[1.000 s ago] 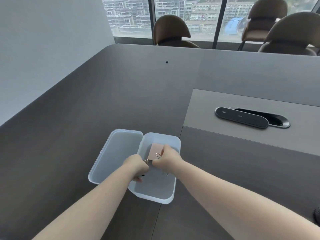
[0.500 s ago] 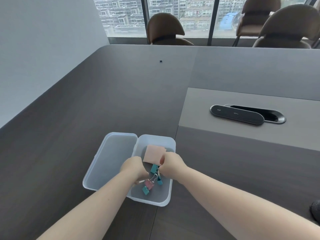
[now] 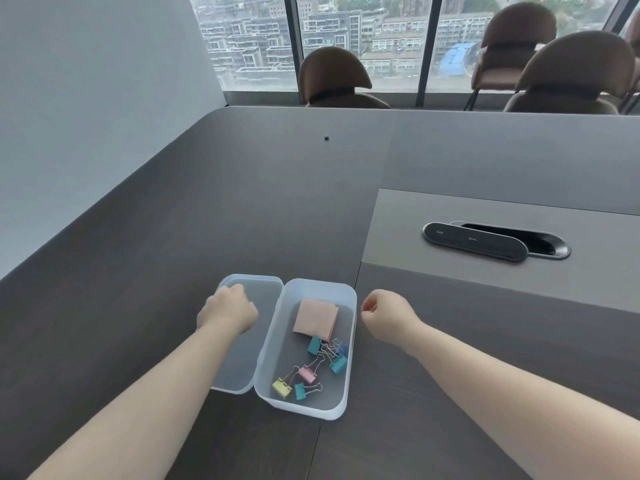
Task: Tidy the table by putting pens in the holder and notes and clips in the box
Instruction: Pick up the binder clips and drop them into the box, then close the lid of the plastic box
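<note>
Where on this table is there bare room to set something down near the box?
Bare dark tabletop lies left of the translucent lid and beyond it. Bare too right of the right hand. Crowded: the clear plastic box, holding pink notes and coloured binder clips.

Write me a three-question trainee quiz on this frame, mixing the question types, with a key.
1. True or false: the pink notes lie inside the box.
2. Where is the left hand? A) in the box B) over the lid beside the box C) on the black panel
3. Fill in: the right hand is on the ___ side of the box, outside it.

Key:
1. True; they sit at the far end, with the clips nearer the person.
2. B
3. Right; it is curled and seems to hold nothing.
</note>
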The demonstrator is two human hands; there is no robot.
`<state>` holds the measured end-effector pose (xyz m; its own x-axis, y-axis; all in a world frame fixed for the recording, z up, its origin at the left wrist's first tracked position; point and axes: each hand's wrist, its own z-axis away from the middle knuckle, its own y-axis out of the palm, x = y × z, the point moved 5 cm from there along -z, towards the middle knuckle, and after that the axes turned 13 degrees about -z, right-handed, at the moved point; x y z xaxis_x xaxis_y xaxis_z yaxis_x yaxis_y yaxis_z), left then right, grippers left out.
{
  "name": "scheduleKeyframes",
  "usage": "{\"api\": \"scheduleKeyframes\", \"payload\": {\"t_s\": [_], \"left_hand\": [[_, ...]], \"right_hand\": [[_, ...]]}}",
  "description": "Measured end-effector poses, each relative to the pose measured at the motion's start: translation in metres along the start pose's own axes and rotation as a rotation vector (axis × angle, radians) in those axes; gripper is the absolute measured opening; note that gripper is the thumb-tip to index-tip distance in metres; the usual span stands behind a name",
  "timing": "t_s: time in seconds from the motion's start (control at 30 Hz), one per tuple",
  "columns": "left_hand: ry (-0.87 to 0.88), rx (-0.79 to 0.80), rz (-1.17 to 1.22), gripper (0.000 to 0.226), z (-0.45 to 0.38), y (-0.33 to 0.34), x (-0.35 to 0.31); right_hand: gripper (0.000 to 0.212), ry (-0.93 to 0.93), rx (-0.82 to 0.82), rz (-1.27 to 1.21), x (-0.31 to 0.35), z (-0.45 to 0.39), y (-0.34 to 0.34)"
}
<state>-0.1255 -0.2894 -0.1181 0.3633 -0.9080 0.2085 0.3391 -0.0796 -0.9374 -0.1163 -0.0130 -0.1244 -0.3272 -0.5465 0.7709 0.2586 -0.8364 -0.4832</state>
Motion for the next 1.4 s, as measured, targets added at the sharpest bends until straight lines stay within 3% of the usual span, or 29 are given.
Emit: {"api": "scheduleKeyframes", "payload": {"t_s": [0.23, 0.4, 0.67, 0.83, 1.0, 1.2, 1.4], "left_hand": [[-0.21, 0.181, 0.145, 0.053, -0.039, 0.037, 0.049], [-0.224, 0.309, 0.258, 0.059, -0.047, 0.052, 0.056], [-0.195, 0.066, 0.347, 0.051, -0.042, 0.012, 0.079], [-0.137, -0.113, 0.542, 0.043, -0.021, -0.033, 0.084], [-0.028, -0.005, 0.816, 0.033, 0.008, -0.071, 0.052], [0.199, 0.188, 0.645, 0.032, 0.043, -0.085, -0.035], [0.338, 0.291, 0.287, 0.024, 0.053, -0.034, -0.13]], "right_hand": [[0.04, 0.188, 0.065, -0.085, -0.033, -0.016, 0.013], [0.04, 0.237, 0.124, -0.127, -0.039, -0.023, 0.036], [0.04, 0.232, 0.154, -0.112, -0.04, -0.033, 0.043], [0.041, 0.232, 0.162, -0.18, -0.043, -0.024, 0.038], [0.039, 0.225, 0.17, -0.292, -0.043, -0.009, 0.038], [0.038, 0.22, 0.154, -0.377, -0.047, 0.005, 0.026], [0.038, 0.235, 0.111, -0.371, -0.071, 0.001, 0.002]]}}
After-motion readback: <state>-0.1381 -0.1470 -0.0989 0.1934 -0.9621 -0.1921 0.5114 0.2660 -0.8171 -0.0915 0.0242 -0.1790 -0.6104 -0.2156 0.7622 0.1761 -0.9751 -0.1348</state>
